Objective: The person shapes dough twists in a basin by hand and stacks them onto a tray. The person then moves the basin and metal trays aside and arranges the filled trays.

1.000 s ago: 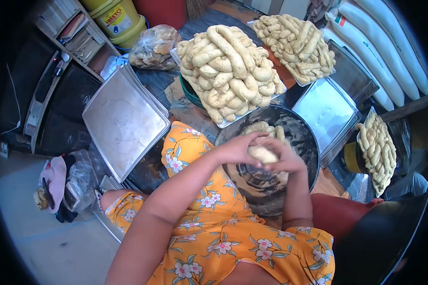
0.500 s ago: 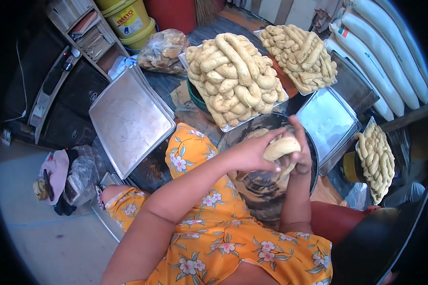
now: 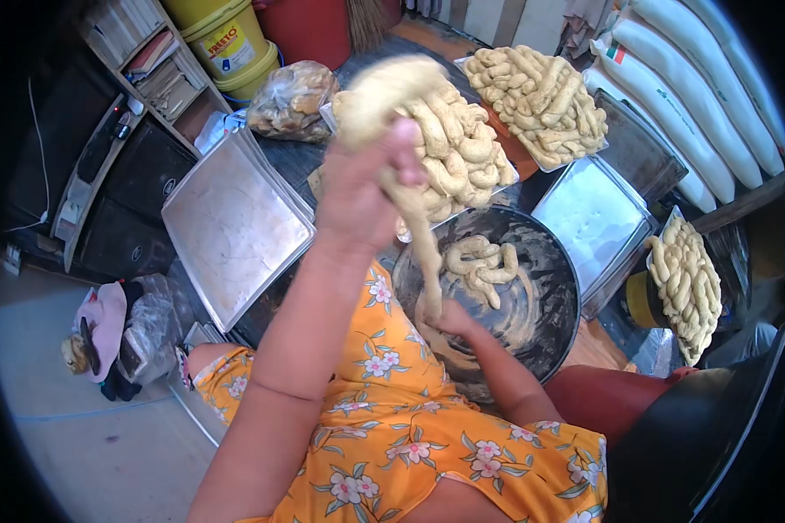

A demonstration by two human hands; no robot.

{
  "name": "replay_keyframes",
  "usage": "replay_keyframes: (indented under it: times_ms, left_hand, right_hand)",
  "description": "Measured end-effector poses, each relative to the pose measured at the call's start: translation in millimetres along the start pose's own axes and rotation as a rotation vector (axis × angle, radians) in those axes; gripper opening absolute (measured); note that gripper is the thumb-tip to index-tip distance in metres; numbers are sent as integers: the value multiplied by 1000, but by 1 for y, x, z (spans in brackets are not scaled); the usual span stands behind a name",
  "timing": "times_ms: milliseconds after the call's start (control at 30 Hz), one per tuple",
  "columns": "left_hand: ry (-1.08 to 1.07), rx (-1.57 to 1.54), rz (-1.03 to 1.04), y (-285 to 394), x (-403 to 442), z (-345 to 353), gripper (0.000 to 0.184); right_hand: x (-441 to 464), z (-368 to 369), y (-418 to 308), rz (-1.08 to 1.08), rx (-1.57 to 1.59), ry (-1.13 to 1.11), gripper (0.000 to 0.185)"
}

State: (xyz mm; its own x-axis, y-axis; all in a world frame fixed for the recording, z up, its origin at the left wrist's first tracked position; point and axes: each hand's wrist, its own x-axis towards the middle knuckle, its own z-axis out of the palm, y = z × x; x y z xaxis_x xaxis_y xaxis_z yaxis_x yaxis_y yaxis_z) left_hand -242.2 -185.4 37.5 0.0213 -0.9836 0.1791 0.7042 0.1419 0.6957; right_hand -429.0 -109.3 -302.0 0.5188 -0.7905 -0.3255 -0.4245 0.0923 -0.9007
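Dough rope, clamped in left fingers and right fingers, partly hides piled dough.

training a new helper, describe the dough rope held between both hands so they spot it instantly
Find the round black basin in front of the person in the orange floral outfit. Across its left side, a pale dough rope runs from the left hand down to the right hand. Unlike the dough pieces heaped nearby or lying in the basin, it alone is held in the air.
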Motion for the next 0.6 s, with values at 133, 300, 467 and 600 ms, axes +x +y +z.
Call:
replay_keyframes:
  times_ms: [133, 300, 467, 600]
  left_hand:
    - [97, -90, 71, 25, 0, -25, 33]
    - [196, 253, -102, -7, -12, -68, 32]
    - [37, 874, -314, -50, -24, -79, 33]
    - [-355, 1447, -188, -90, -48, -61, 43]
  right_hand:
    - [-2, -11, 58, 80, 199, -29, 29]
    - [-7, -54, 22, -6, 1403, -264, 53]
    - [-51, -62, -66, -3, 1293, -150, 54]
    - [-36, -60, -25, 178, 1507, -147, 49]
